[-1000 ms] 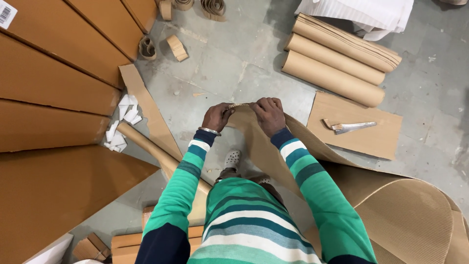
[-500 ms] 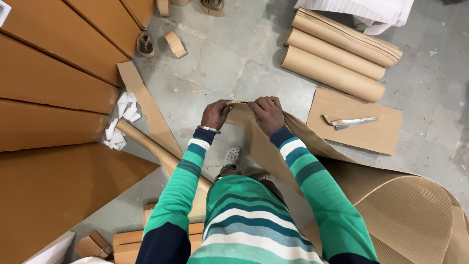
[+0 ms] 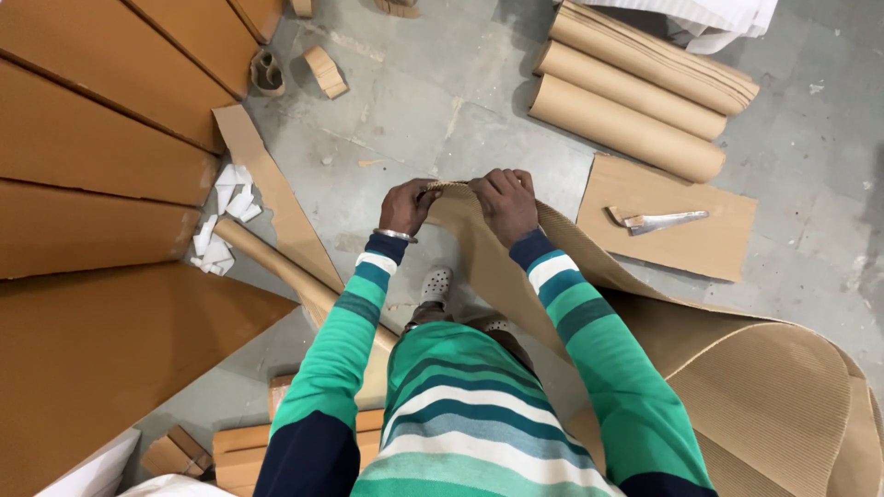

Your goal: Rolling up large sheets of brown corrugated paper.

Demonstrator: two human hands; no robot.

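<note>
I hold up the end of a long brown corrugated cardboard sheet [image 3: 773, 387] in front of me. My left hand [image 3: 408, 204] pinches its top edge at the left. Close beside it, my right hand [image 3: 505, 202] grips the same edge, fingers curled over it. The sheet runs down past my right arm and curls into a big loose roll on the floor at the lower right. My white shoe [image 3: 436, 284] shows below my hands.
Three rolled cardboard tubes [image 3: 635, 92] lie at the upper right. A flat cardboard piece [image 3: 677, 241] beside them carries a cutting tool [image 3: 656, 221]. Large brown sheets [image 3: 92, 184] cover the left. White paper scraps [image 3: 221, 221], a thin tube [image 3: 276, 267] and small offcuts [image 3: 324, 72] lie on the concrete floor.
Both hands stay on the sheet's top edge; they shifted only slightly, the view drifting a little.
</note>
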